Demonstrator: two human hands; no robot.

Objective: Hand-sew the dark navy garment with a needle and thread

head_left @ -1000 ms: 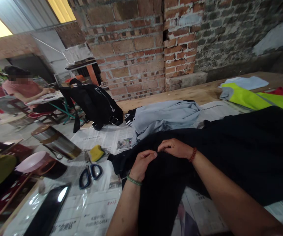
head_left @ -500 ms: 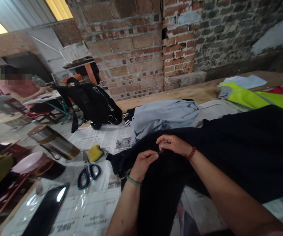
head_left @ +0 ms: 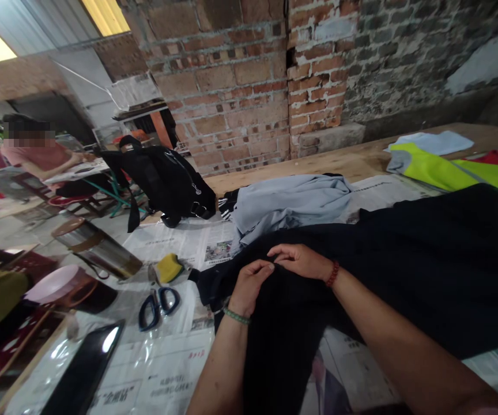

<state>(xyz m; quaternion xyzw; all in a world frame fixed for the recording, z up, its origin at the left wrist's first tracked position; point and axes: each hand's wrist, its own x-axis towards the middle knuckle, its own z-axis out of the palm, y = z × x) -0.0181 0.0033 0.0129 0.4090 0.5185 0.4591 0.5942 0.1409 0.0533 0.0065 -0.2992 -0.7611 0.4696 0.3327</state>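
Note:
Dark navy trousers (head_left: 404, 259) lie spread across the newspaper, one leg toward me and the rest to the right. Over their dark cloth, my left hand (head_left: 251, 283) is closed, thumb and forefinger pinching the fabric. My right hand (head_left: 303, 262) meets it almost fingertip to fingertip, its fingers bent and pressed together; whatever small thing is in them is hidden. To the left of the trousers lie blue-handled scissors (head_left: 159, 306), touching a yellow sponge (head_left: 169, 268) with a dark side.
Newspaper (head_left: 175, 351) covers the table. A phone (head_left: 87, 369), steel flask (head_left: 97, 248) and pink-lidded cup (head_left: 71, 288) stand left. Behind are a black backpack (head_left: 171, 184), grey cloth (head_left: 292, 199) and yellow vest (head_left: 439, 170). A person (head_left: 37, 155) sits at another table.
My right hand has shifted slightly left and down, and my left hand a little up. The thin pale sliver between my fingertips no longer shows.

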